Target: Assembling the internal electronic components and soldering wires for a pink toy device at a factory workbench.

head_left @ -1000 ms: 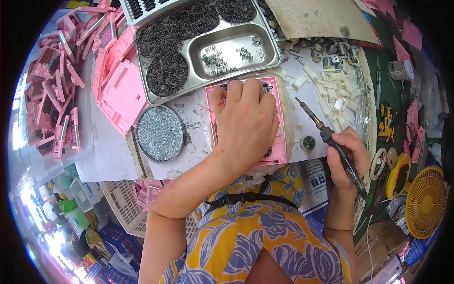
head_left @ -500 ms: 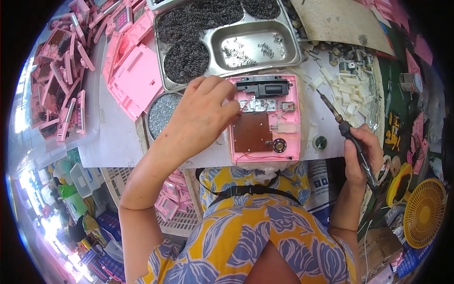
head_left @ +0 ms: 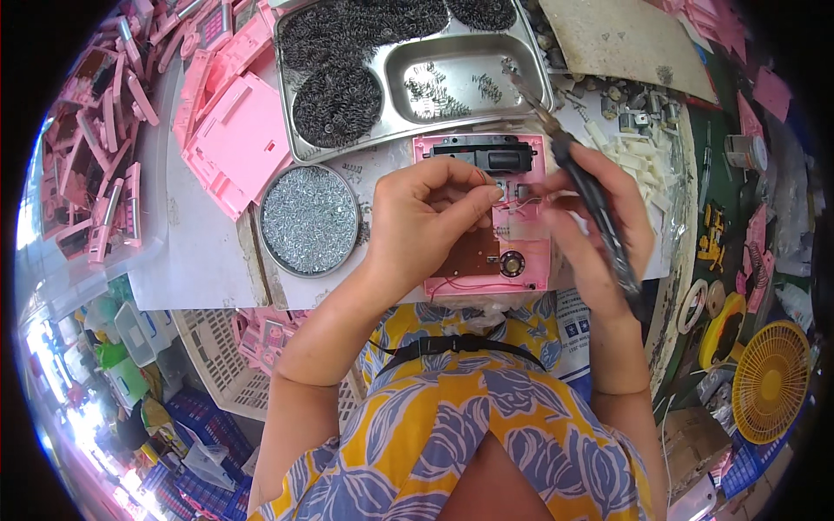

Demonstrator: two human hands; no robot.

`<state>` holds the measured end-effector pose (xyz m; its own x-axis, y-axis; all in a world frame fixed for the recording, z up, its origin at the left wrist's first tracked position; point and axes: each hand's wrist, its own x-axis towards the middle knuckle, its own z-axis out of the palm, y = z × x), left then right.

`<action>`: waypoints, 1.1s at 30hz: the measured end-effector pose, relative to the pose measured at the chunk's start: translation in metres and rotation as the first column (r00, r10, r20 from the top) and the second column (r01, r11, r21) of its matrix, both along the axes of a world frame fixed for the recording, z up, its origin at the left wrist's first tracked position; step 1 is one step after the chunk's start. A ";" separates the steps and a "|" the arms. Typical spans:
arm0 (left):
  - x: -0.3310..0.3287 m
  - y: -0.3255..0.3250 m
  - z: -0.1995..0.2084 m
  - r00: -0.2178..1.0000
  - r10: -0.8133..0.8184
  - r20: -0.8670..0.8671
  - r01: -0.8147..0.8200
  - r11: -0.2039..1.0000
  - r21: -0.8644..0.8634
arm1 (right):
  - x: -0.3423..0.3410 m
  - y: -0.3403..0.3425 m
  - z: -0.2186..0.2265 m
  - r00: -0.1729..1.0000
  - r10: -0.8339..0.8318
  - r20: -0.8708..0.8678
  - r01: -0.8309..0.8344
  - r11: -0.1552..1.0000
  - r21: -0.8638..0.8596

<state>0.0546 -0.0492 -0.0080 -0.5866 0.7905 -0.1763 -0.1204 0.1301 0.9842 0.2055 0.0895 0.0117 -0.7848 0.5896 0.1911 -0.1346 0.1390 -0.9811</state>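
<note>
A pink plastic housing [head_left: 537, 277] lies in front of me. It holds a brown circuit board [head_left: 473, 258], a black plastic mechanism [head_left: 507, 160] along its far side and a small round speaker [head_left: 512, 263]. Over the board my left hand [head_left: 430, 211] is closed in a pinch on a thin red wire [head_left: 504, 202]. My right hand [head_left: 599, 221] grips a soldering iron [head_left: 592, 195] with a black handle, its tip pointing away over the metal tray. That hand's thumb and forefinger, slightly blurred, are close to thin wires at the housing's right side.
A metal tray [head_left: 401, 130] of dark springs stands beyond the housing. To the left are a round tin of small silvery parts [head_left: 310, 220], pink panels [head_left: 234, 143] and a bin of pink parts [head_left: 148, 252]. White plastic pieces [head_left: 638, 165] and a yellow fan [head_left: 771, 369] are at right.
My right hand has brought the soldering iron left over the housing. My left hand has moved right and nearer me, uncovering the round tin. The view has shifted slightly.
</note>
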 end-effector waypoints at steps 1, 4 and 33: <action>0.000 0.001 0.000 1.000 -0.005 -0.005 0.005 1.000 -0.007 | -0.010 -0.001 -0.001 1.000 0.012 -0.009 -0.012 1.000 -0.010; -0.002 0.000 0.001 0.991 -0.020 -0.136 0.012 0.998 -0.058 | -0.027 -0.002 0.003 0.996 0.085 0.029 -0.084 0.996 -0.022; -0.011 0.004 0.002 0.744 -0.163 -0.648 0.069 0.983 -0.168 | 0.039 0.022 -0.009 0.999 -0.047 -0.002 0.046 0.960 0.275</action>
<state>0.0435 -0.0451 -0.0062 -0.4995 0.8585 0.1158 0.5731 0.2272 0.7874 0.2446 0.1118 0.0032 -0.7592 0.5504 0.3475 -0.1174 0.4093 -0.9048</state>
